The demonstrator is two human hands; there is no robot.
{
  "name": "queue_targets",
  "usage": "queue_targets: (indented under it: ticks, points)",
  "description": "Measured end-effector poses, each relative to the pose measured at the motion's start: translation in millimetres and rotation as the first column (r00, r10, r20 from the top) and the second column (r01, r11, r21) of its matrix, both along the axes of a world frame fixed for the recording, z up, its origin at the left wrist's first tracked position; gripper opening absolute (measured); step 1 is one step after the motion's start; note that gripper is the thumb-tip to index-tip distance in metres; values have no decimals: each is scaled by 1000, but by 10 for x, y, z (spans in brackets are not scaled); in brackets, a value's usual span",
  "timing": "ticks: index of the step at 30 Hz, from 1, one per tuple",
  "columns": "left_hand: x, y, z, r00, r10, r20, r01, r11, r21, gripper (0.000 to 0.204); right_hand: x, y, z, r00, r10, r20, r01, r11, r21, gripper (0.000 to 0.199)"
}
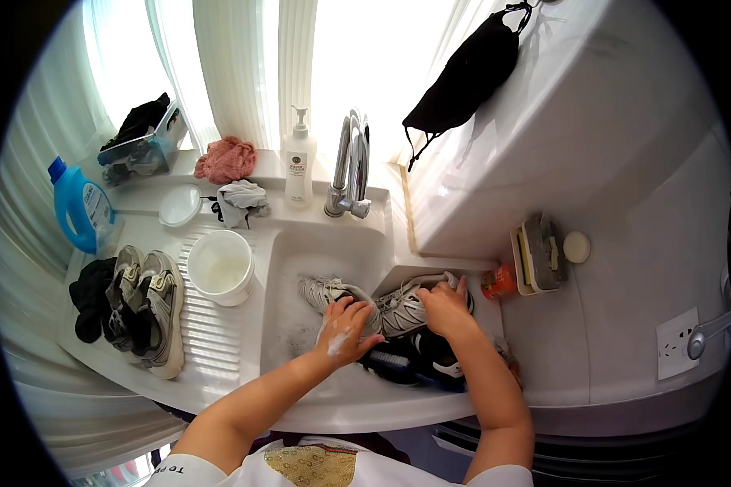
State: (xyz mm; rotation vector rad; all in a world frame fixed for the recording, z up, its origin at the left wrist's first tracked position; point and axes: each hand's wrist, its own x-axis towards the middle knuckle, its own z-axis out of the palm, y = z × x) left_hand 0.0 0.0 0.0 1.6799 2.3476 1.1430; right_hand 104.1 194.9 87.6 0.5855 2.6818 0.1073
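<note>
Two grey-white lace-up sneakers lie in the white sink (278, 268). My left hand (345, 331), with foam on its back, rests over the left sneaker (329, 290), its fingers spread and not wrapped round anything. At the right, my right hand (447, 308) grips the opening of the second sneaker (400, 311), fingers bent over its edge; their tips are partly hidden. Just below the sneakers lie black items (430, 351), too dark to tell apart, and a scrubbing brush (391, 359) with pale bristles. Soapy water covers part of the sink's bottom.
A white bucket (219, 264) and a pair of worn grey sneakers (164, 312) stand on the ribbed drainboard at the left. Behind are a pump bottle (299, 166), a chrome faucet (349, 166) and a blue detergent jug (80, 207). A black mask (471, 77) hangs upper right.
</note>
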Motion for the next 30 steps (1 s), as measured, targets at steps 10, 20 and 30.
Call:
queue_targets:
  ticks: [10,20,30]
  points:
    - [-12,123,197,969,108,222,-18,928,-372,70,282,3,-175,932,220,-288,-154,960,235,9]
    - [-325,39,194,970,-10,242,131,861,-491,50,-478,-711,-28,743,554,-375,-498,833,242,7]
    - [-213,188,239,938,155,310,-58,953,-298,31,-5,-310,175,194,528,-827,-433,803,411,9]
